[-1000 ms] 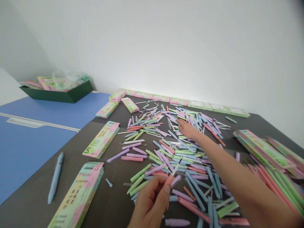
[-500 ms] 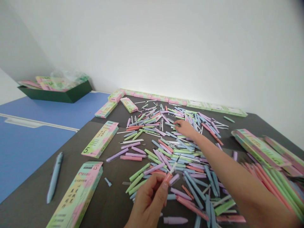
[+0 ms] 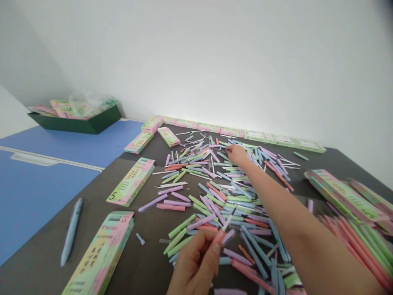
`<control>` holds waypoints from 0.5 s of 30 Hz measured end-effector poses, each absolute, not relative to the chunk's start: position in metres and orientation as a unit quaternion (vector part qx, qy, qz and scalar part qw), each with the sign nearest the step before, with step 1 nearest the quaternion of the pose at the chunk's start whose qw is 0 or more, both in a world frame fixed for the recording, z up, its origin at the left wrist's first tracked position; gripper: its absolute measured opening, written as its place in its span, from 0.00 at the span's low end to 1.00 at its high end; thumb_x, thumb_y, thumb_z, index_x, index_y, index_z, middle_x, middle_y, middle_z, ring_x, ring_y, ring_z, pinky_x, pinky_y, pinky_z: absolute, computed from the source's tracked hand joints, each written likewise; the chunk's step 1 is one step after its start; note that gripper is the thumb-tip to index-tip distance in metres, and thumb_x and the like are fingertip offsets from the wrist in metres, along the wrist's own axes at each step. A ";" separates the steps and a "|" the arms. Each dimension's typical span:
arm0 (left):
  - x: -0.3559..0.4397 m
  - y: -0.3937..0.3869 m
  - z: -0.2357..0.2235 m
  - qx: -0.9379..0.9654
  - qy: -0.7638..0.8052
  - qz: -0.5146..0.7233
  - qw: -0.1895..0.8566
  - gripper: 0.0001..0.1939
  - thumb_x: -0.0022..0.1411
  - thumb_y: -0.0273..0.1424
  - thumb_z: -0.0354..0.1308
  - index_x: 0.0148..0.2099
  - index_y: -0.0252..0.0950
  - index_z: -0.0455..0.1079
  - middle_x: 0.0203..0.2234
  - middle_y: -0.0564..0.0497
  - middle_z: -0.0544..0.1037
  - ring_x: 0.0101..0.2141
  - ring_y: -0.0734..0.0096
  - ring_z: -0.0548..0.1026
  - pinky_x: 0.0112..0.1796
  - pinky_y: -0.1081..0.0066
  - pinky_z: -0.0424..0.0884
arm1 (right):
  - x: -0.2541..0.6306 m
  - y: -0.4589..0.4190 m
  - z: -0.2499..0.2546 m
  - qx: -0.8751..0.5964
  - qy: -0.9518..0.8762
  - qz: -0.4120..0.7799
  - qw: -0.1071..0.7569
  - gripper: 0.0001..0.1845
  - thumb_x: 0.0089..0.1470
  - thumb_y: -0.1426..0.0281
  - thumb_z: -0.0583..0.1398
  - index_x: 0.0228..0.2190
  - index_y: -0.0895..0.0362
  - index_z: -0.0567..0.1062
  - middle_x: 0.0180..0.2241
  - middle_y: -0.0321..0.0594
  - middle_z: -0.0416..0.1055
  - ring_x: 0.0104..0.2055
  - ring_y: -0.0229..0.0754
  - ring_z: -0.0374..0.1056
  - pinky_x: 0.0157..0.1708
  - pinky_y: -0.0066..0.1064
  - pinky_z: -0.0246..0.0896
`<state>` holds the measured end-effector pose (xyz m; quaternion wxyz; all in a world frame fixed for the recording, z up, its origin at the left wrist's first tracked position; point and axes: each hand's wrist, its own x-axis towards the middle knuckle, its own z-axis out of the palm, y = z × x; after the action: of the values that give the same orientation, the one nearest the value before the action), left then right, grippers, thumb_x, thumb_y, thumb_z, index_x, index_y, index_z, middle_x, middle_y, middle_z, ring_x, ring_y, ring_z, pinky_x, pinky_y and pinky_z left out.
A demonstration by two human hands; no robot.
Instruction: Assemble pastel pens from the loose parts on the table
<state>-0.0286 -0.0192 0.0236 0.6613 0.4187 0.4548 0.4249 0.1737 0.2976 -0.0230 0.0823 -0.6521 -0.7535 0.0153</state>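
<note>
My left hand (image 3: 196, 262) is closed around a coral pen barrel (image 3: 221, 235), whose white, dark-tipped refill (image 3: 230, 218) sticks out of the top. Stretched far across the table, my right hand (image 3: 237, 155) has its fingertips pinched together at the heap of pen parts; anything between them is too small to make out. Beneath and around both hands lie many loose barrels in purple, green, blue and coral, among them a pink barrel (image 3: 170, 207). Thin white refills (image 3: 211, 164) are scattered through the far part of the heap.
Printed pen boxes (image 3: 131, 181) line the left side and the back edge along the wall. A blue pen (image 3: 71, 231) lies far left, near a small blue piece (image 3: 140, 239). More boxes (image 3: 346, 192) and bundled barrels (image 3: 362, 241) sit right. A dark green tray (image 3: 76, 125) holds cartons and plastic.
My right hand has moved a little farther away over the heap, and its fingers are drawn together. The left hand keeps its hold on the coral barrel. The view has shifted slightly.
</note>
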 end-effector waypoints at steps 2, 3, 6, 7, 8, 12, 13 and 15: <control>-0.029 -0.019 0.023 0.417 0.457 0.424 0.661 0.21 0.60 0.48 0.54 0.38 0.34 0.69 0.16 0.58 0.59 0.17 0.81 0.54 0.17 0.77 0.44 | 0.169 0.306 -0.026 -0.649 -0.757 0.018 0.072 0.14 0.60 0.67 0.56 0.47 0.59 0.72 0.48 0.46 0.70 0.48 0.46 0.68 0.48 0.43 0.64; -0.030 -0.019 0.023 0.416 0.460 0.424 0.660 0.21 0.60 0.48 0.54 0.38 0.34 0.70 0.17 0.57 0.60 0.17 0.81 0.54 0.17 0.77 0.44 | 0.168 0.310 -0.027 -0.648 -0.759 0.021 0.066 0.15 0.60 0.66 0.57 0.47 0.59 0.71 0.49 0.45 0.69 0.47 0.45 0.68 0.46 0.44 0.66; -0.030 -0.018 0.021 0.408 0.462 0.424 0.664 0.21 0.59 0.49 0.55 0.38 0.34 0.70 0.17 0.57 0.60 0.18 0.81 0.55 0.17 0.77 0.44 | 0.164 0.317 -0.030 -0.649 -0.759 0.027 0.053 0.17 0.60 0.65 0.57 0.49 0.58 0.69 0.49 0.45 0.68 0.46 0.45 0.68 0.44 0.43 0.67; -0.030 -0.018 0.020 0.406 0.460 0.425 0.666 0.21 0.59 0.49 0.55 0.37 0.34 0.69 0.17 0.57 0.60 0.18 0.81 0.55 0.17 0.77 0.44 | 0.163 0.318 -0.031 -0.651 -0.757 0.029 0.050 0.17 0.60 0.65 0.57 0.49 0.58 0.69 0.49 0.45 0.68 0.46 0.45 0.68 0.44 0.43 0.67; -0.030 -0.018 0.020 0.405 0.457 0.425 0.668 0.21 0.58 0.49 0.55 0.37 0.34 0.69 0.17 0.57 0.60 0.18 0.81 0.55 0.17 0.77 0.44 | 0.162 0.320 -0.031 -0.654 -0.755 0.031 0.047 0.17 0.60 0.65 0.57 0.49 0.58 0.69 0.49 0.45 0.68 0.46 0.45 0.68 0.44 0.42 0.67; -0.030 -0.017 0.021 0.408 0.460 0.420 0.668 0.21 0.59 0.49 0.55 0.37 0.35 0.68 0.17 0.57 0.60 0.18 0.81 0.55 0.18 0.77 0.45 | 0.160 0.319 -0.030 -0.661 -0.748 0.043 0.048 0.17 0.60 0.65 0.58 0.49 0.59 0.69 0.49 0.46 0.68 0.46 0.45 0.68 0.44 0.42 0.67; -0.030 -0.017 0.022 0.409 0.462 0.419 0.666 0.20 0.60 0.48 0.54 0.37 0.35 0.68 0.17 0.58 0.60 0.18 0.81 0.55 0.18 0.77 0.45 | 0.160 0.317 -0.029 -0.660 -0.748 0.049 0.051 0.17 0.60 0.65 0.57 0.49 0.59 0.69 0.50 0.46 0.67 0.46 0.45 0.68 0.44 0.42 0.67; -0.030 -0.017 0.024 0.410 0.466 0.421 0.662 0.19 0.61 0.47 0.53 0.38 0.35 0.68 0.17 0.58 0.58 0.17 0.81 0.53 0.17 0.77 0.44 | 0.160 0.310 -0.025 -0.659 -0.747 0.062 0.062 0.17 0.60 0.65 0.57 0.49 0.58 0.69 0.50 0.46 0.67 0.46 0.44 0.68 0.44 0.42 0.67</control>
<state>-0.0303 -0.0170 0.0242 0.6618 0.4099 0.4659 0.4207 0.1596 0.3100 -0.0247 0.0622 -0.6594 -0.7466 0.0618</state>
